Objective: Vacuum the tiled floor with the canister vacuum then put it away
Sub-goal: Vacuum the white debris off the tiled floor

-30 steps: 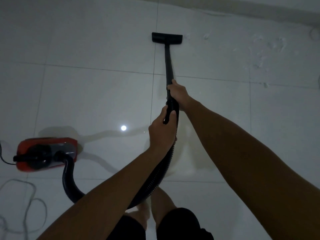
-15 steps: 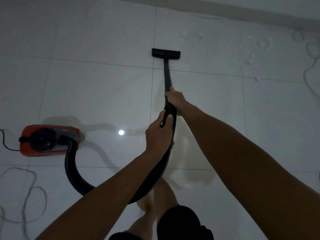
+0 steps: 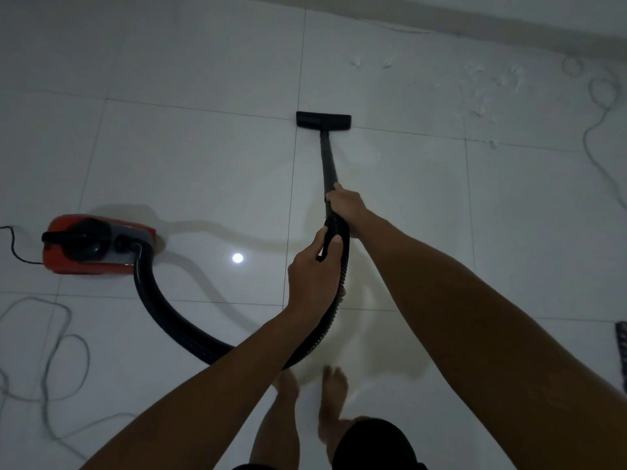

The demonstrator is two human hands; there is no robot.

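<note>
A red canister vacuum point(image 3: 98, 245) sits on the white tiled floor point(image 3: 190, 171) at the left. Its black ribbed hose point(image 3: 159, 307) curves down and right, then rises to my hands. My right hand point(image 3: 346, 205) grips the lower end of the black wand point(image 3: 328, 161). My left hand point(image 3: 314, 273) grips the hose handle just behind it. The flat black floor nozzle point(image 3: 323, 121) rests on a tile joint ahead of me. White debris bits point(image 3: 481, 93) lie scattered at the upper right, apart from the nozzle.
A loose grey cord point(image 3: 51, 354) loops on the floor at the lower left. Another thin cord point(image 3: 600, 106) trails along the right side. The wall base point(image 3: 475, 25) runs across the top. My bare feet point(image 3: 315, 388) stand below the hose. A dark mat edge point(image 3: 621, 354) shows at far right.
The nozzle has been pulled back toward me, away from the wall. The canister now sits higher in view and my feet have come into sight.
</note>
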